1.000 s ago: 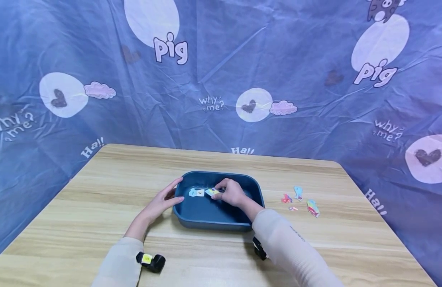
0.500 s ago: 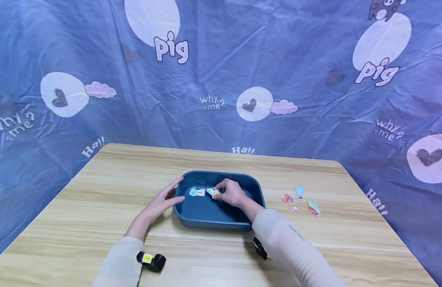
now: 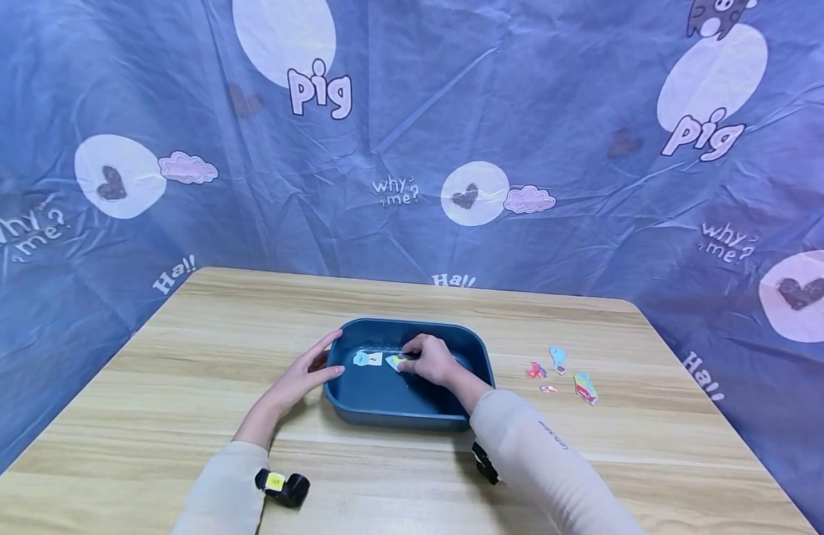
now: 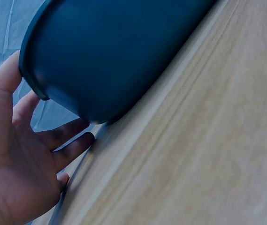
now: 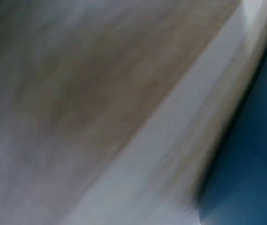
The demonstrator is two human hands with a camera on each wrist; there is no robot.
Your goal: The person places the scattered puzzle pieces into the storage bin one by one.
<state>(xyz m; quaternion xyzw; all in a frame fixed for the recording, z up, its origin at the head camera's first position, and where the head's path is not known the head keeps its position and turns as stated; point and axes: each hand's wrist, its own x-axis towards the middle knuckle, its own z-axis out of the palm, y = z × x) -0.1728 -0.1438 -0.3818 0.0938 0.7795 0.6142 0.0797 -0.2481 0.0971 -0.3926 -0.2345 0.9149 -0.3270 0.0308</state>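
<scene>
A dark blue rectangular basin with rounded corners stands on the table. My left hand holds its left end, thumb at the rim and fingers along the outer wall; in the left wrist view the hand shows from the palm side. Reaching inside the basin, my right hand pinches a small flat light-blue and yellow cutout close over the bottom, partly hidden by the fingers. Left of it lie light-blue and white flat pieces. The right wrist view is blurred and shows only the table and the basin's wall.
On the wooden table, right of the basin, lie several cutouts: a light-blue one, a red one, a tiny one and a larger green and red one. A blue printed cloth hangs behind the table.
The cutout under my right fingers has tilted lower and flatter, with the fingertips shifting slightly. The left hand and the basin have stayed in place.
</scene>
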